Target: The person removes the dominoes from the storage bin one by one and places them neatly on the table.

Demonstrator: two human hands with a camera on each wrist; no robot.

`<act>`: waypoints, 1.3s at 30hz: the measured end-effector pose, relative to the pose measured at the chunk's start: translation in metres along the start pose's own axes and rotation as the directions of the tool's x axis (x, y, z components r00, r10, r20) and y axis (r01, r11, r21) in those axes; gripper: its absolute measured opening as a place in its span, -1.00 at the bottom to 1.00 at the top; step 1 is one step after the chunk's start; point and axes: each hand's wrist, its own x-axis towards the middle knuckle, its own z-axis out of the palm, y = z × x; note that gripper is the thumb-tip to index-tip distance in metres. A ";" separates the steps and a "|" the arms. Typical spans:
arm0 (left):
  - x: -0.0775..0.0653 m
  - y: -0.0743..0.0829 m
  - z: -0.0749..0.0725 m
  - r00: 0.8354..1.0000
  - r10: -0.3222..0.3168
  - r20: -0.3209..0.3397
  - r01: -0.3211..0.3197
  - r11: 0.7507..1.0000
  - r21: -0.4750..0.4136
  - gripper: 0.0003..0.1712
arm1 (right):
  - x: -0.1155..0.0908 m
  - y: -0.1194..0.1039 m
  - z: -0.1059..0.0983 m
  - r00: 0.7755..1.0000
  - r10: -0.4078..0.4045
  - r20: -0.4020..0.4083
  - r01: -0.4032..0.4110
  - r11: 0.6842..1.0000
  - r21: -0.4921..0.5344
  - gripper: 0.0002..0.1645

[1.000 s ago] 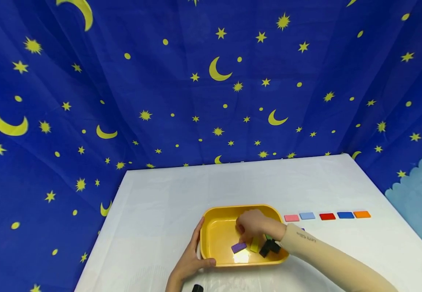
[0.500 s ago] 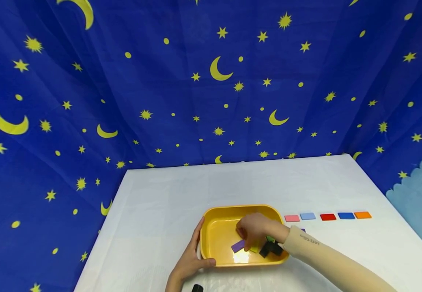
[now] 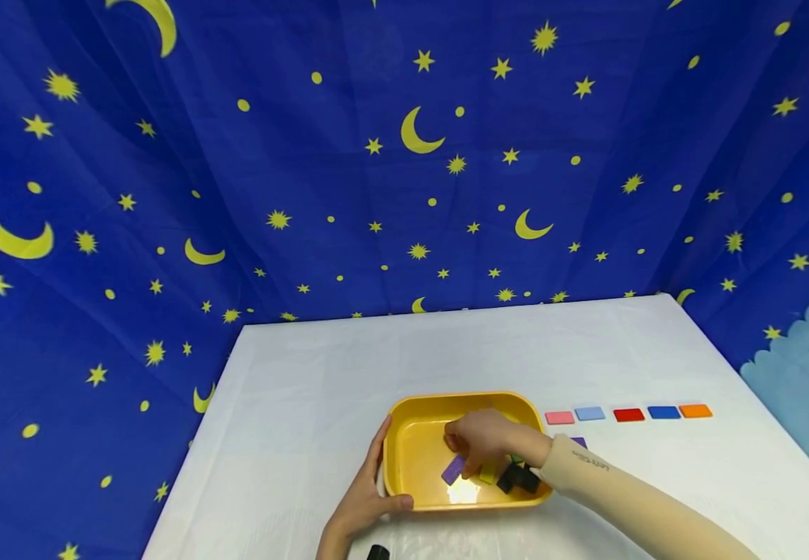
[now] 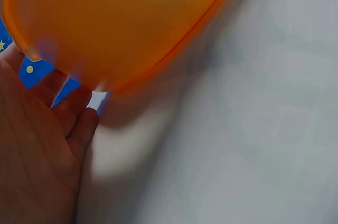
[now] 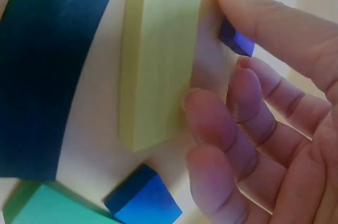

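Purple block [image 3: 453, 470]: inside the yellow tray [image 3: 411, 459], right at the fingers of the right hand [image 3: 481, 435], on their left side. Likely light, stiff and hard to damage; its smooth faces may skid on the glossy tray floor. The narrow width looks the best hold, thumb on one long side, index finger on the other.
Right fingers: thumb apart from the loosely bent ones below it. The thumb crosses in front of the block in the wrist view; whether they are clamped on it, I cannot tell.
Left fingers: the left hand [image 3: 369, 486] grips the tray's near left corner, thumb at the near edge, the others along the outer side.
Yellow block [image 5: 161, 65]: just beside the right fingertips; contact is unclear.
Black blocks [image 3: 519, 477]: under the right wrist, past the yellow block from the fingers.
Green block [image 5: 53, 208] and blue block [image 5: 150, 203]: near the right fingers; the green one is cut off in the wrist view.
Tile row: pink tile [image 3: 559, 418], light blue tile [image 3: 590, 414], red tile [image 3: 628, 415], dark blue tile [image 3: 663, 412], orange tile [image 3: 695, 411], on the surface [image 3: 320, 373] well right of the fingers.
Hard to see: a purple piece [image 3: 579, 442] is partly behind the sleeve [image 3: 621, 486]; the tray interior doesn't show from the left wrist.
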 end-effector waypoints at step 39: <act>0.001 0.000 0.002 1.000 -0.001 -0.012 0.001 1.000 -0.004 0.33 | -0.003 0.009 0.003 0.998 0.028 0.052 -0.037 0.986 0.165 -0.62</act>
